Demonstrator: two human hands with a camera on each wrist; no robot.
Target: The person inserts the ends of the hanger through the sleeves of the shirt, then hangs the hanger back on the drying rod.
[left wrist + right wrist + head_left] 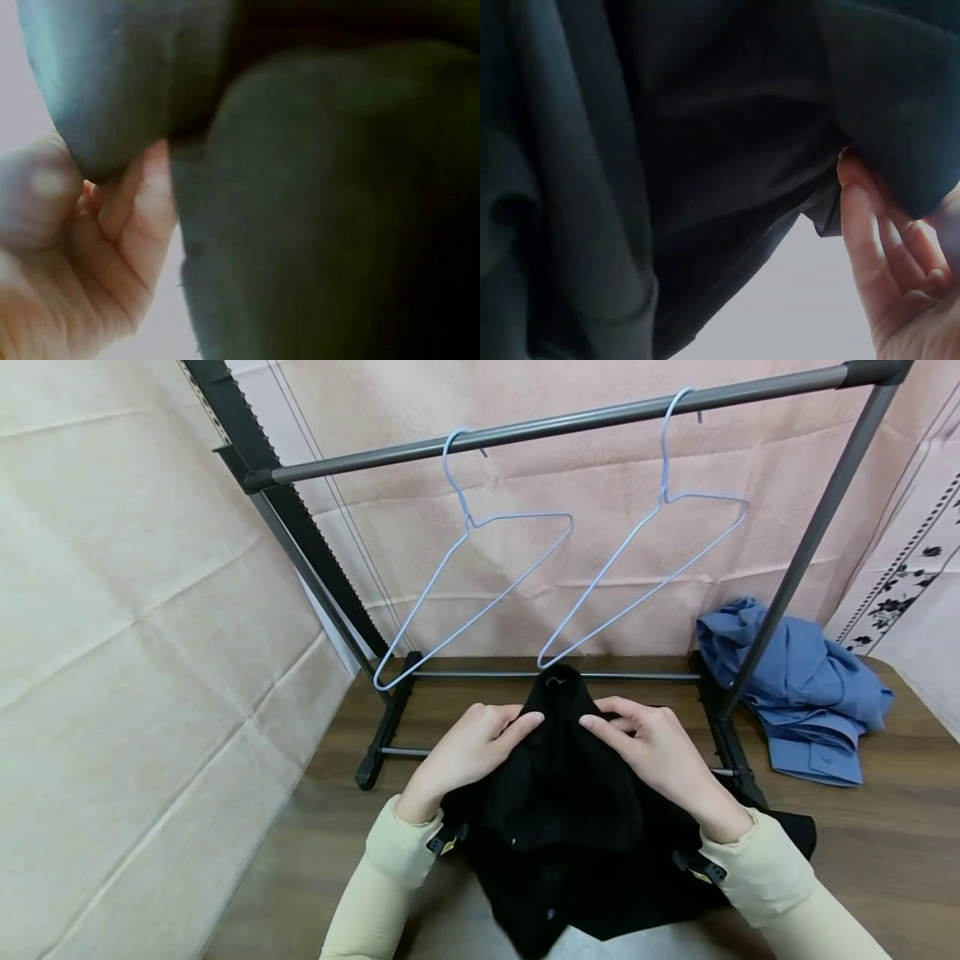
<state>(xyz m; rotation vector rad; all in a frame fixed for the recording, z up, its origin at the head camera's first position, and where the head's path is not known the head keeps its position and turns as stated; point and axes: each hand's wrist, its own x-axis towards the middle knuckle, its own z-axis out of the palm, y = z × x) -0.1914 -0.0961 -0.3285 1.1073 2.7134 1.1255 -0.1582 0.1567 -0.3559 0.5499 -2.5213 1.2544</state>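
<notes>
A black shirt with a collar and small buttons hangs between the two hands, its lower part spread toward the wearer. My left hand pinches the collar's left side between thumb and fingers. On the other side, my right hand pinches the collar's right edge the same way. In the left wrist view, dark cloth fills most of the picture and the left fingers curl behind a collar tip. The right wrist view has the right fingers under a pointed collar flap.
Two light blue wire hangers hang from the rail of a grey metal rack, just beyond the shirt. A crumpled blue garment lies on the wooden table by the rack's right leg. Pale cloth drapes the left side.
</notes>
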